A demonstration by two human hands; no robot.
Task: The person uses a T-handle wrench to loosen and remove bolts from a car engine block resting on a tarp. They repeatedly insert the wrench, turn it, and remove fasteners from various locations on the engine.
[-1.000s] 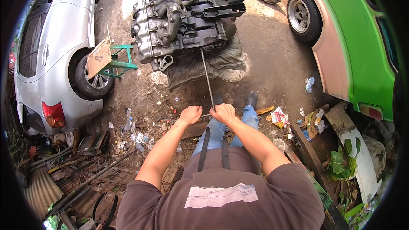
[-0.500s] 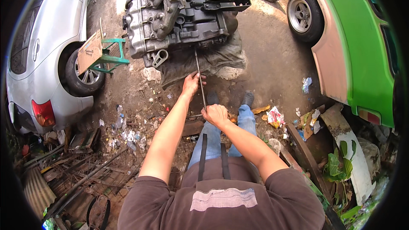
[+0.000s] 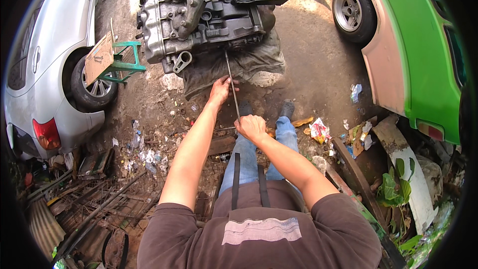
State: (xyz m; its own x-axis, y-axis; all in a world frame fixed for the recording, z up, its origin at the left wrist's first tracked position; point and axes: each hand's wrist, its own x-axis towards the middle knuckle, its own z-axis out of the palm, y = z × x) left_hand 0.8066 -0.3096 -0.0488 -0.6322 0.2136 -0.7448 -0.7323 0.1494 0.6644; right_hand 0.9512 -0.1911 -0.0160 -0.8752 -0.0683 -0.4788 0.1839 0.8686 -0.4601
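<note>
A car engine block (image 3: 209, 15) rests on a dark, grimy cloth sack (image 3: 204, 77) in front of me. One long, thin metal rod (image 3: 232, 82) runs from the engine's near underside back toward my legs. My left hand (image 3: 221, 91) is closed around the rod's middle. At its near end, my right hand (image 3: 252, 127) grips it in a fist. A thin bar shows left of that fist; whether it joins the rod I cannot tell. The engine hides the rod's far tip.
A silver car (image 3: 64, 69) stands at left, beside a green stool (image 3: 130, 60) with cardboard (image 3: 99, 59) on it. To the right is a green and pink vehicle (image 3: 393, 69). Litter (image 3: 318, 130), wooden planks (image 3: 358, 179) and scrap metal (image 3: 45, 219) surround my feet.
The whole scene has shifted slightly up and left in view. Both hands keep their hold on the rod, with little visible change in its position against the engine.
</note>
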